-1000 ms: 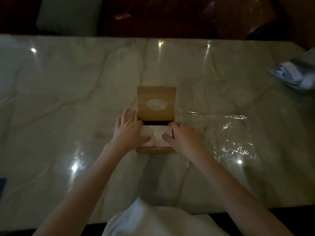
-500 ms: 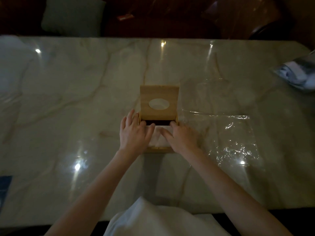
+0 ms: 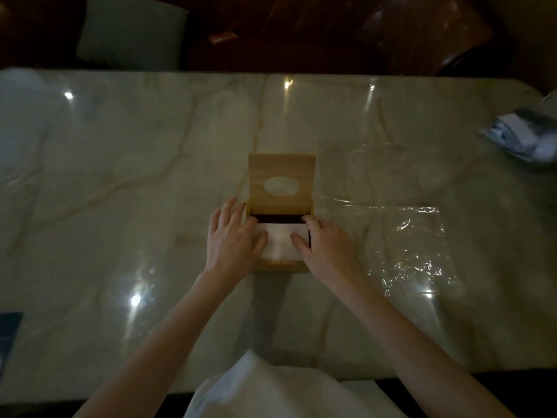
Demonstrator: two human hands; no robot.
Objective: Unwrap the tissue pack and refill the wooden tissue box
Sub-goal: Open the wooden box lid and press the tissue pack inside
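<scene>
White tissues lie under both hands, already inside the wooden box at the middle of the marble table. The left hand lies flat over the left side of the stack, fingers straight and pointing away from the person, thumb laid across the paper. The right hand mirrors it on the right side, thumb reaching inward. Neither hand clutches anything — both press down with relaxed, extended fingers.

Half a second ago the two hands were drawn closer together and hid nearly all of the stack; now they have spread apart, and a broad strip of white shows between the thumbs. That reads as smoothing the stack flat rather than still feeding it in, so the filling looks nearly done.

Both forearms come in from the near edge and converge on the box, wrists low, palms down.

Behind the fingertips the lid stands open, its oval slot facing the person, with a dark gap between its base and the tissues. The empty clear wrapper lies flat on the table just right of the box, so the unwrapping is done — likely what remains is closing the lid.
</scene>
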